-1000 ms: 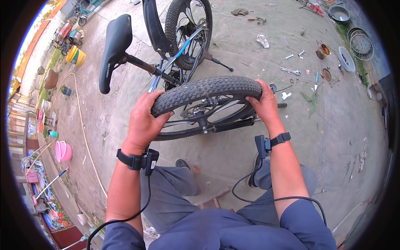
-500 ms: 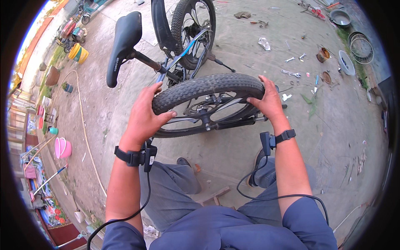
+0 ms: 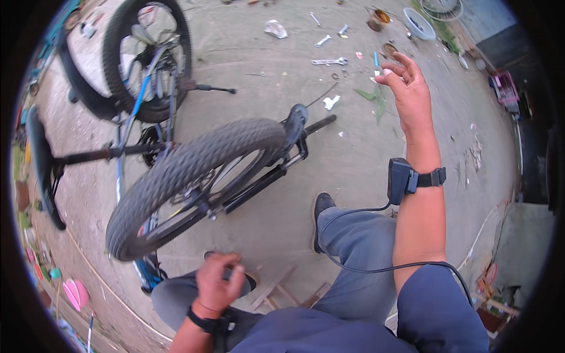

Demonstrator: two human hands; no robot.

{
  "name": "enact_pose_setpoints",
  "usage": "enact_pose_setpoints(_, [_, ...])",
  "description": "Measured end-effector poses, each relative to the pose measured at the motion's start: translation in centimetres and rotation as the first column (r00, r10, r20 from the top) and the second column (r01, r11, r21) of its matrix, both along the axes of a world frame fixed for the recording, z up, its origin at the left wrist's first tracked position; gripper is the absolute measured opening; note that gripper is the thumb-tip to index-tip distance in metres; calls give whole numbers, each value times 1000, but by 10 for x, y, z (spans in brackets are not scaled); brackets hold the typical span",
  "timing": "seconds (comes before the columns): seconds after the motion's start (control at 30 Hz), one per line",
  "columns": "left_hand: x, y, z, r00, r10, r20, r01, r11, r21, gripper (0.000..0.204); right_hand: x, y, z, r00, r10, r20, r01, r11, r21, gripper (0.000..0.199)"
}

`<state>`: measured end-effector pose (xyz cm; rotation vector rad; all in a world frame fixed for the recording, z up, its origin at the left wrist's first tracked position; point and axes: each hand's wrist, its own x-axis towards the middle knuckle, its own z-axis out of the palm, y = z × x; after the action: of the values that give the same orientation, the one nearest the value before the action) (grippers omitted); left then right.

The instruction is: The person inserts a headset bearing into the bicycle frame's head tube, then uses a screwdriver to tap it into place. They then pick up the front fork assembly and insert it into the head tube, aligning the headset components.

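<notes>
A bicycle lies upside down on the sandy ground, its knobby front wheel [image 3: 194, 176] tilted in front of me and the handlebar [image 3: 294, 141] resting on the ground. Its black saddle [image 3: 41, 170] is at the far left and the rear wheel [image 3: 144, 59] at the top left. My left hand [image 3: 219, 283] is low, by my left knee, fingers curled, off the tyre and holding nothing I can see. Raised at the upper right, away from the wheel, my right hand [image 3: 409, 88] has its fingers spread and empty. Both wrists wear black straps with small devices and cables.
Wrenches [image 3: 328, 60] and small parts lie scattered on the ground beyond the wheel. A blue bowl [image 3: 418, 23] and a tin [image 3: 378, 19] stand at the top right. Wooden sticks [image 3: 276, 288] lie between my feet. Coloured objects crowd the left rim.
Both hands have let go of the front tyre. The left dropped to my knee, the right lifted up and away. The view has swung, so the wheel now sits tilted and further left.
</notes>
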<state>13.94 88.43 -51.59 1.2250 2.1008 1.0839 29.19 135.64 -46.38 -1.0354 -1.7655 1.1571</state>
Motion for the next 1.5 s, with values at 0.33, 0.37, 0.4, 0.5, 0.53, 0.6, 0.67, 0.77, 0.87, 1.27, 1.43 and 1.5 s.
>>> enact_pose_setpoints(0.33, [14,3,-40,902,-248,354,425,662,-617,38,15,-1,-5,980,-192,47,198,956,-215,47])
enact_pose_setpoints(0.37, [12,1,-23,900,-236,366,424,665,-614,37,21,-6,2,980,-187,74,199,947,-253,46])
enact_pose_setpoints(0.4, [11,0,-3,899,-219,380,425,648,-632,36,32,-9,12,977,-187,105,209,939,-273,46])
enact_pose_setpoints(0.5, [2,11,62,898,-236,372,435,616,-657,33,80,-17,49,965,-174,194,231,917,-326,44])
enact_pose_setpoints(0.53, [1,20,85,896,-254,365,439,636,-635,32,103,-19,64,957,-165,240,239,914,-327,44])
enact_pose_setpoints(0.6, [5,42,130,887,-297,352,461,576,-675,31,159,-28,98,933,-137,334,246,918,-311,44])
enact_pose_setpoints(0.67, [9,70,177,873,-350,339,485,557,-674,30,218,-45,133,877,-101,469,283,899,-335,47])
enact_pose_setpoints(0.77, [24,120,240,853,-413,319,513,553,-657,30,292,-73,172,736,-3,677,316,886,-339,51])
enact_pose_setpoints(0.87, [34,173,279,860,-442,253,498,625,-600,29,353,-92,216,694,183,696,250,846,-472,52])
enact_pose_setpoints(1.27, [-2,305,329,930,-333,159,343,619,-706,29,300,177,319,761,90,642,120,953,-276,48])
enact_pose_setpoints(1.43, [-14,379,313,970,-133,203,241,609,-756,32,201,311,341,776,227,589,-79,961,-266,47])
enact_pose_setpoints(1.5, [-20,417,307,978,-135,161,210,672,-710,32,175,351,344,717,323,617,-137,934,-329,47])
